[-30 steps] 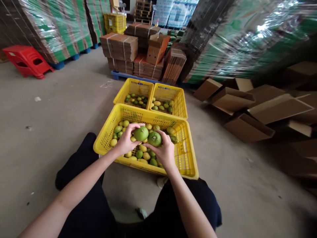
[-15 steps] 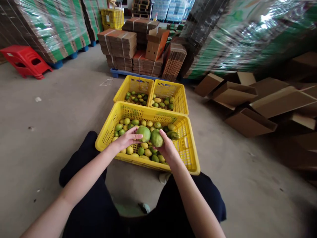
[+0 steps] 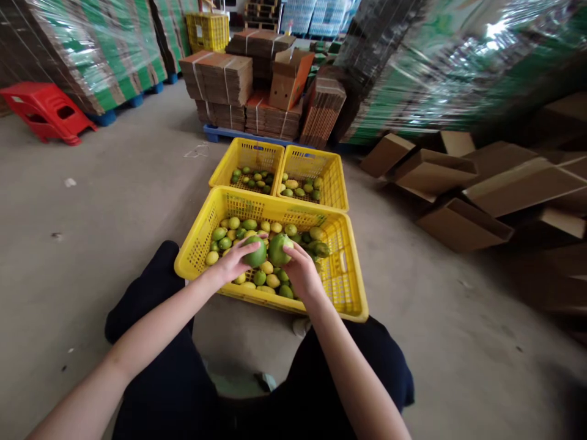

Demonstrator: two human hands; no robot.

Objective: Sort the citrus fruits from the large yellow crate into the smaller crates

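Over the large yellow crate (image 3: 270, 300), my left hand (image 3: 235, 260) is closed around a green fruit (image 3: 256, 252). Beside it my right hand (image 3: 300, 269) grips another green fruit (image 3: 277, 250), its fingers curled round the right side. A narrow gap separates the two fruits. Several green and yellow fruits, such as a yellow one (image 3: 211, 258), lie in the crate below. Behind, two smaller yellow crates, one at left (image 3: 220, 164) and one at right (image 3: 338, 177), hold a few more fruits.
A red stool (image 3: 50, 110) stands at the far left. Bundled flat cardboard (image 3: 220, 79) is stacked on a blue pallet (image 3: 213, 133) behind the crates. Open cardboard boxes (image 3: 463, 220) lie at the right. Wrapped pallet loads (image 3: 105, 55) rise at the back.
Both hands have shifted slightly left with their fruits. The fruits have been turned in the fingers, and the right one now shows a paler green side.
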